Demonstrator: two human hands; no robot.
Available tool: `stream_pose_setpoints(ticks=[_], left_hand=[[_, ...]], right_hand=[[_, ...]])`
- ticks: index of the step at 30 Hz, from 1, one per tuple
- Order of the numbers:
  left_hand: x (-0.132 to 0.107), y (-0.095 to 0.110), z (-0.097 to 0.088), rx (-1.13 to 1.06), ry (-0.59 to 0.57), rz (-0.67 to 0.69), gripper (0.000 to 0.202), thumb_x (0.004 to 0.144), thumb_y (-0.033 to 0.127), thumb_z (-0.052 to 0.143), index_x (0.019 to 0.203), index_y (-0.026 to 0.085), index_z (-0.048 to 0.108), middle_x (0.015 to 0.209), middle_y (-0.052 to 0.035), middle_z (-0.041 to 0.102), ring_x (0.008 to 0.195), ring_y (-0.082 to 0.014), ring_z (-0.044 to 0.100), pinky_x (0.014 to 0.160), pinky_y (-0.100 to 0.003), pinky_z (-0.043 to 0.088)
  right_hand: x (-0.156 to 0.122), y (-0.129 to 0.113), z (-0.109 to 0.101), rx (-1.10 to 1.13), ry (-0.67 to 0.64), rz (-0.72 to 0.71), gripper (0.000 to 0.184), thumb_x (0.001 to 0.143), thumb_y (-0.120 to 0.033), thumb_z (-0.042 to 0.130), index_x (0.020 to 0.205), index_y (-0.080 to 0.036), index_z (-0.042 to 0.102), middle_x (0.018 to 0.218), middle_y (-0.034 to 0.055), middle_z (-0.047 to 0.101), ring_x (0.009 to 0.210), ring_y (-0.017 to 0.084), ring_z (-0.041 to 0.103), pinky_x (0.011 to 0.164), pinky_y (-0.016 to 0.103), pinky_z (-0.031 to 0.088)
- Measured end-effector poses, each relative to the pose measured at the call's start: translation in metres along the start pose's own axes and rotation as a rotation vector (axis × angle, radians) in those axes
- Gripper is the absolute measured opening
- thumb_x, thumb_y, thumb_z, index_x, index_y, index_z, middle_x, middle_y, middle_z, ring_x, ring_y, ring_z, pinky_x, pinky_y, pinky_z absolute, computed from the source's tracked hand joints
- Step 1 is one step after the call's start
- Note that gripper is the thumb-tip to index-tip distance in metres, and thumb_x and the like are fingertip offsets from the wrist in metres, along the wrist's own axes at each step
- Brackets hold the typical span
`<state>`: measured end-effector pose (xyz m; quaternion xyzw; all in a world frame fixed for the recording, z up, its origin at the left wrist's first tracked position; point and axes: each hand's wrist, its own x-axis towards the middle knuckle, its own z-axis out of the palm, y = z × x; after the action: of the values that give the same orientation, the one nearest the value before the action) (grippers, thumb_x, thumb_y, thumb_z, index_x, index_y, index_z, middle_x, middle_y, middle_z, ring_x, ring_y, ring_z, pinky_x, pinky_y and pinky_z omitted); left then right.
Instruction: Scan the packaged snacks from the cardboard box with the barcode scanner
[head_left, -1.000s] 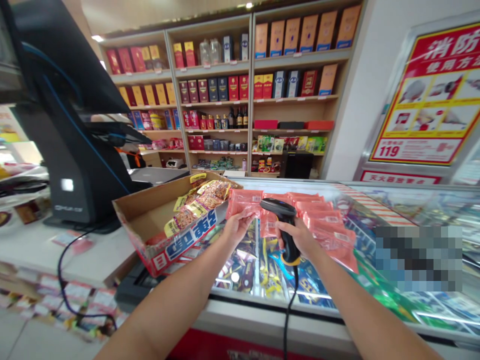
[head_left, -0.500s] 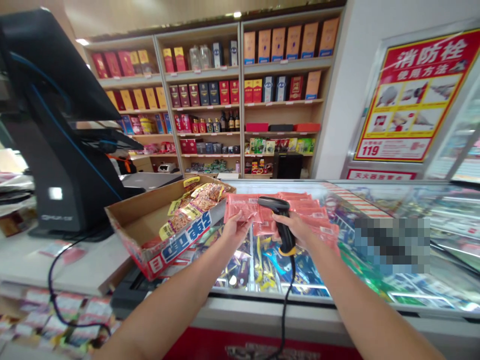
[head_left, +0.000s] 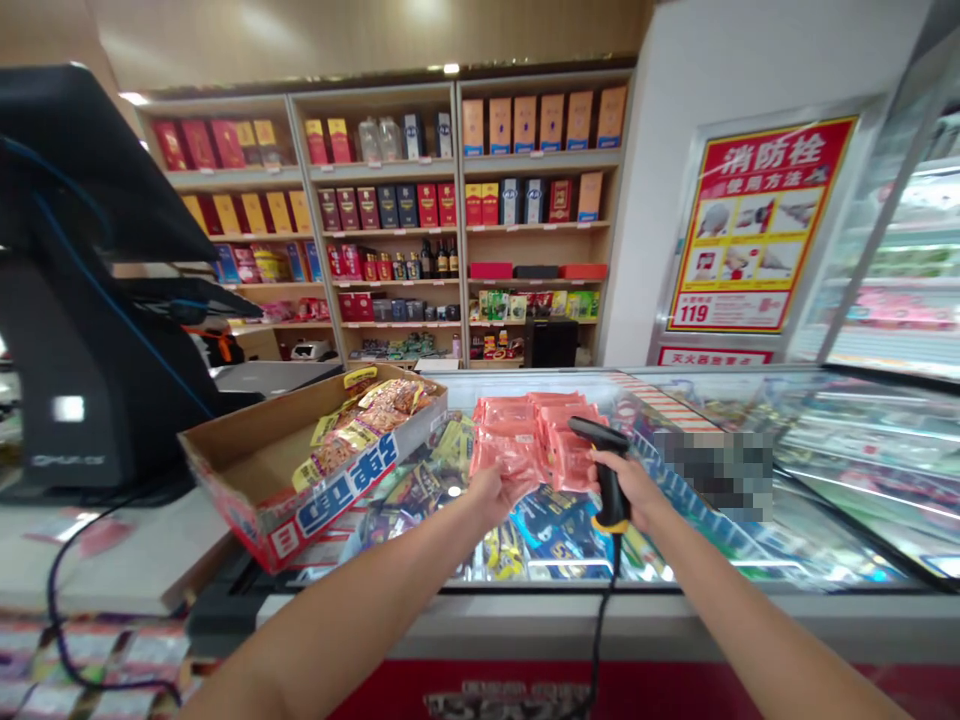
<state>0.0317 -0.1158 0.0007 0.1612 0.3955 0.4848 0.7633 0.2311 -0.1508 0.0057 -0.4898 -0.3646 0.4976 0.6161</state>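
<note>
Over the glass-top freezer [head_left: 675,605], left hand's fingers [head_left: 499,485] pinching pink packets [head_left: 525,440]; right hand's fingers [head_left: 601,462] curled round a barcode scanner [head_left: 611,495]

A red-and-yellow wall poster [head_left: 761,225] reads "消防栓", "使用方法" and "119"; labels on the pink packets [head_left: 517,440] are too small to read.

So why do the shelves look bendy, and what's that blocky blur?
In the head view, the wide picture curves and tilts the wooden shelves; also in the head view, a pixelated square covers part of the freezer's glass lid, which shows bright glare streaks.
</note>
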Motion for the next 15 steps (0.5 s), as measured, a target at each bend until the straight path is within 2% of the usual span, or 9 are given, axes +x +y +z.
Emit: stream_pose_setpoints(ticks=[2, 5, 10, 15], left_hand=[[0.009, 0.002, 0.006, 0.003, -0.039, -0.017, 0.029, 0.099, 0.022, 0.031, 0.100, 0.007, 0.056, 0.077, -0.0149, 0.069, 0.065, -0.0211, 0.070, 0.059, -0.031, 0.059], [0.033, 0.002, 0.014, -0.051, -0.031, 0.003, 0.026, 0.098, 0.018, 0.033, 0.109, 0.008, 0.054, 0.080, -0.0132, 0.069, 0.068, -0.0205, 0.071, 0.062, -0.032, 0.060], [0.074, 0.003, 0.029, -0.153, -0.011, 0.042, 0.024, 0.097, 0.019, 0.038, 0.112, 0.008, 0.054, 0.083, -0.0130, 0.068, 0.068, -0.0190, 0.071, 0.063, -0.030, 0.060], [0.084, 0.009, 0.035, -0.117, 0.008, 0.037, 0.024, 0.098, 0.024, 0.038, 0.109, 0.012, 0.055, 0.085, -0.0115, 0.068, 0.069, -0.0192, 0.071, 0.062, -0.029, 0.060]], right_hand=[[0.011, 0.000, 0.000, -0.019, -0.002, -0.017, 0.010, 0.069, -0.023, 0.070, 0.067, -0.014, 0.064, 0.047, 0.0010, 0.061, 0.036, 0.011, 0.053, 0.037, 0.022, 0.044], [0.028, 0.001, 0.003, -0.050, 0.005, -0.038, 0.011, 0.068, -0.022, 0.070, 0.064, -0.014, 0.063, 0.046, 0.0012, 0.061, 0.037, 0.011, 0.054, 0.037, 0.020, 0.043], [0.057, 0.004, 0.005, -0.057, -0.005, -0.068, 0.016, 0.068, -0.025, 0.069, 0.059, -0.016, 0.059, 0.044, 0.0001, 0.059, 0.036, 0.011, 0.052, 0.037, 0.022, 0.042], [0.073, 0.003, 0.005, -0.091, -0.049, -0.092, 0.018, 0.067, -0.027, 0.071, 0.061, -0.017, 0.057, 0.043, -0.0010, 0.057, 0.036, 0.012, 0.052, 0.036, 0.022, 0.041]])
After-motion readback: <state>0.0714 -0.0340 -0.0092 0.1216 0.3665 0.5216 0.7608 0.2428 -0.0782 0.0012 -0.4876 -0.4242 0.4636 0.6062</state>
